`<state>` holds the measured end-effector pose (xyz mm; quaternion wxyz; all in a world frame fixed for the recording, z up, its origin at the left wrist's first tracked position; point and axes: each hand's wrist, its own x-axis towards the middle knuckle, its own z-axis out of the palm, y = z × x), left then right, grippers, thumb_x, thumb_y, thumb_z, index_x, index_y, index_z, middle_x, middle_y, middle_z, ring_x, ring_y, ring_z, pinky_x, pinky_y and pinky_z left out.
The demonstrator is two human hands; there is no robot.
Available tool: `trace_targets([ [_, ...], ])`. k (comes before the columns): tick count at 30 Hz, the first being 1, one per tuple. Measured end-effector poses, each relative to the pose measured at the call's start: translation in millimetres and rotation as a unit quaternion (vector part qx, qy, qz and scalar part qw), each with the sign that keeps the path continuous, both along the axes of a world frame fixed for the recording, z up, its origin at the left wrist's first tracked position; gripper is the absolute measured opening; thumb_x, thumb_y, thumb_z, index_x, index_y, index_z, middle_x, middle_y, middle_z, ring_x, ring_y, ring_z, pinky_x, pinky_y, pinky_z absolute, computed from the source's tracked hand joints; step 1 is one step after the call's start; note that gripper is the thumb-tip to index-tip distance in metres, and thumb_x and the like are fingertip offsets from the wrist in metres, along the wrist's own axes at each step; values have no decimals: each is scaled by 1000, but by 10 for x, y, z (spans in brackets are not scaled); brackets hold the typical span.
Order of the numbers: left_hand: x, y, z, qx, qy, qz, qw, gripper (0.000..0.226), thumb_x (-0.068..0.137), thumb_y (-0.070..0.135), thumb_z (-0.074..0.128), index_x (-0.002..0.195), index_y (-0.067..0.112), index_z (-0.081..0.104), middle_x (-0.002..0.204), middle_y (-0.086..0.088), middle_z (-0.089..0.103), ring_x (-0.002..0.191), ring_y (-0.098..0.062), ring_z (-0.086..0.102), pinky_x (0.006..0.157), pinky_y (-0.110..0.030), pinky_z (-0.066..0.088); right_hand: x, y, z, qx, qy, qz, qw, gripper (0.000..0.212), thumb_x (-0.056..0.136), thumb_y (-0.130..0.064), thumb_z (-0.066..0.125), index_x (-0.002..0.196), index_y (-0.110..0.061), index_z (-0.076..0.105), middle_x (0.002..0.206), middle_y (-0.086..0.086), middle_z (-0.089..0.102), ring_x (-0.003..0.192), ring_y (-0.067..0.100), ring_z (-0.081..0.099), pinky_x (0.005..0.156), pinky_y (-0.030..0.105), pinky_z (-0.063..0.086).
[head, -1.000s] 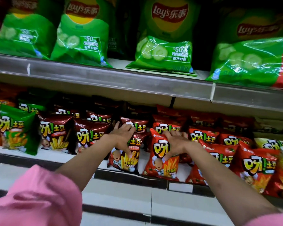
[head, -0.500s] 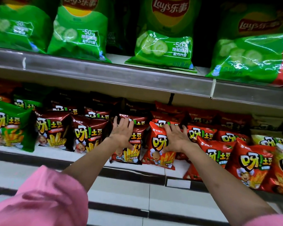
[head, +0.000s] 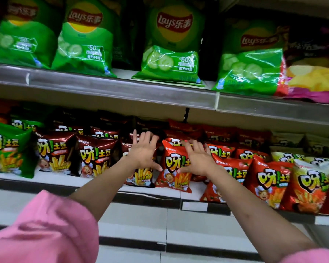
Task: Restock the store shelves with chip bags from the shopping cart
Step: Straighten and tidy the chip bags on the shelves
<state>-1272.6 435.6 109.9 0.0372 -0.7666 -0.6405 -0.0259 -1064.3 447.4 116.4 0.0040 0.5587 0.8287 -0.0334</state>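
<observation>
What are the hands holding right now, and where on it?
Nothing is gripped. The left hand lies flat with spread fingers on a dark red bag; the right hand rests open on the upper right of the red bag.
</observation>
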Motion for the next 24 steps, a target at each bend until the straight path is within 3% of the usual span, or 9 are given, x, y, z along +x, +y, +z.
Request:
trace_targets([
  [4, 351, -183, 142, 14, -43, -30, 998, 105, 67, 71, 66, 144, 13, 24, 140, -11, 25, 137, -29, 19, 116, -55, -5, 286, -303, 104, 19, 31, -16, 999, 100, 76, -57, 69, 150, -24, 12, 153, 7, 15, 144, 26, 12, 117, 51, 6],
  [9, 914, -447, 227, -1, -126, -61, 990, 86, 80, 58, 63, 142, 8, 28, 143, -17, 28, 134, -31, 25, 113, -46, 25, 817, -771, 215, 21, 31, -53, 998, 97, 78, -56, 68, 150, -24, 13, 154, 7, 14, 144, 26, 11, 117, 50, 6],
  [14, 1522, -786, 231, -8, -206, -100, 973, 64, 83, 50, 64, 125, 7, 40, 128, -15, 39, 123, -30, 35, 101, -38, 34, 1404, -1250, 316, 6, 38, -92, 995, 96, 81, -54, 66, 152, -22, 10, 157, 8, 11, 146, 27, 8, 116, 50, 5],
  [17, 1845, -978, 219, -25, -224, -104, 969, 63, 84, 48, 63, 125, 6, 40, 122, -14, 40, 118, -30, 38, 97, -41, 38, 1720, -1487, 331, 2, 34, -105, 994, 97, 79, -56, 67, 151, -22, 11, 156, 7, 14, 145, 26, 11, 116, 52, 9],
  [24, 2281, -1144, 122, -67, -235, -105, 964, 65, 88, 48, 59, 134, 7, 37, 133, -12, 38, 128, -29, 34, 105, -44, 36, 2186, -1666, 342, -5, 60, -124, 990, 88, 83, -52, 65, 150, -21, 16, 155, 4, 18, 144, 24, 14, 117, 49, 10],
])
